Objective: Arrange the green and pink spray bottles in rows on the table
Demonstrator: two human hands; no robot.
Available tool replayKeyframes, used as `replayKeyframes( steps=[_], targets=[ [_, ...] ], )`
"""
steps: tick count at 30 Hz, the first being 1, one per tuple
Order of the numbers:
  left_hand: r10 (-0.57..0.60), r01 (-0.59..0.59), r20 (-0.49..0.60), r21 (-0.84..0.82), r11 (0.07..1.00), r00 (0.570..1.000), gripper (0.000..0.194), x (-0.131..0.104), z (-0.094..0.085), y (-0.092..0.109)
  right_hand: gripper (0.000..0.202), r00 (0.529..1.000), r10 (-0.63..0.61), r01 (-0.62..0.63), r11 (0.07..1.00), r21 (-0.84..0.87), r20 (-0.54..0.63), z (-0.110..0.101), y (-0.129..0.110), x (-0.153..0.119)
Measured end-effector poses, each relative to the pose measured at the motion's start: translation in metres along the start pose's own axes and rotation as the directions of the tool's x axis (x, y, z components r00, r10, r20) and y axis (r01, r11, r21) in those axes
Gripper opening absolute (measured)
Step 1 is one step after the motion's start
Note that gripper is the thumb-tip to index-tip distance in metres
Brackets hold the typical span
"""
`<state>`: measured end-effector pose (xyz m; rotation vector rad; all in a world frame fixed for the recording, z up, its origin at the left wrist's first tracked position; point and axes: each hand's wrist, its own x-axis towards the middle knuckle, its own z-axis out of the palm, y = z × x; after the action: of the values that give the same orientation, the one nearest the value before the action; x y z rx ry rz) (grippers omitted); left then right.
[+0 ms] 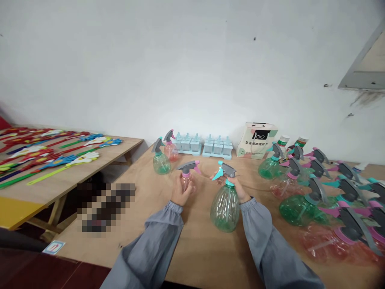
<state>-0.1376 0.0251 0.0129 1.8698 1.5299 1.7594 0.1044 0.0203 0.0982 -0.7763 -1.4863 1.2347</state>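
- In the left hand (181, 192), left of the middle of the counter (192, 257): a small pink spray bottle (192, 183), with grey head and pink trigger pointing to the right.
- Grip of the left hand: closed around the bottle just under the pink collar, thumb in front.
- In the right hand (238, 190), near the middle of the counter, nearer to the front edge: a green spray bottle (225, 208), almost upright.
- Grip of the right hand: wrapped around the neck, from behind.
- Look of this green bottle: round and wide below, transparent, with vertical ribs, green tint strongest at the bottom, turquoise collar, grey head, turquoise nozzle and trigger toward the left.
- Contact of both bases with the counter: not possible to tell.
- Toward the far left corner: two more spray bottles (161, 163), one green and one pink, side by side.
- Along the far edge: two pale blue mould sets (217, 147), then a white box (257, 140) with black glasses-like logo and a line of Chinese characters, among them 眼镜.
- Along the right edge: a crowded group of spray bottles (296, 209), pink and green.
- Behind this group: a white-capped bottle (283, 141), its label green and white, too small for reading.
- At the near left corner: a small card (54, 247) with a red mark.
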Motion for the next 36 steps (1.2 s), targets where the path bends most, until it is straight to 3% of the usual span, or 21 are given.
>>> replayKeyframes(
  steps=[17,31,36],
  targets=[
    [0.003,-0.003,-0.001,0.009,1.000,1.000,0.056,0.000,0.000,-0.003,0.049,1.000,0.005,-0.003,0.996,0.085,-0.023,-0.006,0.010,0.000],
    [-0.024,0.024,0.013,0.013,1.000,1.000,0.055,0.001,0.001,-0.002,0.057,0.997,0.045,-0.049,0.997,0.062,0.067,-0.004,0.008,0.000],
    [-0.018,0.018,0.010,0.020,1.000,1.000,0.054,0.001,0.000,0.001,0.058,1.000,0.011,-0.012,0.996,0.090,0.008,-0.002,0.005,-0.001]
  ],
)
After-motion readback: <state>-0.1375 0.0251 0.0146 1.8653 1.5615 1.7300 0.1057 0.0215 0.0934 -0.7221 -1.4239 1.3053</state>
